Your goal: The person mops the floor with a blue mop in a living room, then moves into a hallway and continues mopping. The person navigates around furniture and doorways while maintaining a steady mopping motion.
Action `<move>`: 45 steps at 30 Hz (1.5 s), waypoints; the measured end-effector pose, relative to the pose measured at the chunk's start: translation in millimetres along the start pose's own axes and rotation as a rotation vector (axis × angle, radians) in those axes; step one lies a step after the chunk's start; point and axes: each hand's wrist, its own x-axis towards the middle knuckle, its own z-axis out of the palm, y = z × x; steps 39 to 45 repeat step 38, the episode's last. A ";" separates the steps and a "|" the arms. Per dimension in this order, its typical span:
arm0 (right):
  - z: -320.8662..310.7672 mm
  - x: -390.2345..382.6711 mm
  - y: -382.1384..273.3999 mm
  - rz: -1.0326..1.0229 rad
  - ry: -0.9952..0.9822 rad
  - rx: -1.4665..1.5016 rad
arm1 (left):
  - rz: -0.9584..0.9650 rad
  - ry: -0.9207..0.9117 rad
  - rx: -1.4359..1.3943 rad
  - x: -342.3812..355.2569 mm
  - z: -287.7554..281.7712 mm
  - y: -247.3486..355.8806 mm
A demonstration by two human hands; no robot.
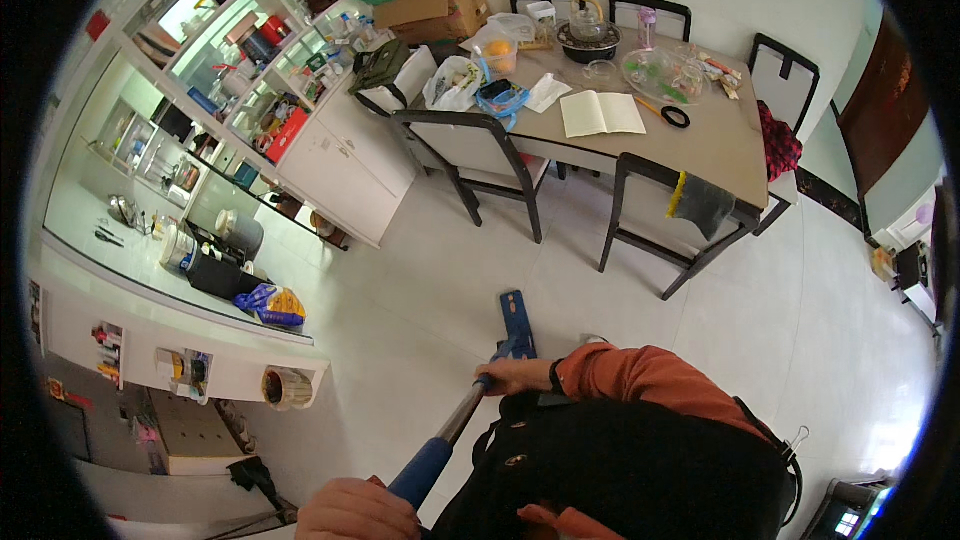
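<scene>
Mop (515, 320) head on floor ahead; both hands closed on handle: right hand (515, 376) forward, left hand (355, 512) rearward.

We are in a home, in its dining area. At the upper centre of the frame stands a dining bench (700, 145) ringed by dark-framed chairs (478, 150), cluttered with an open book (600, 112), a teapot (587, 22), bags and a cardboard box (432, 12). Along the upper left runs a white shelf unit (250, 50) crowded with jars and household goods, and pale tiled floor (800, 320) fills the middle.
</scene>
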 end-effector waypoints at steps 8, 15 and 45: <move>-29.1 43.0 -105.2 -0.263 0.122 0.254 | -0.217 0.045 0.063 -31.2 -32.5 -38.8; -105.1 109.5 -234.7 -0.346 0.296 0.586 | -0.411 0.365 0.065 -35.8 -53.4 -182.4; -21.6 80.0 -72.1 -0.704 -0.517 -0.758 | -0.280 -0.070 0.157 90.5 -53.1 -76.7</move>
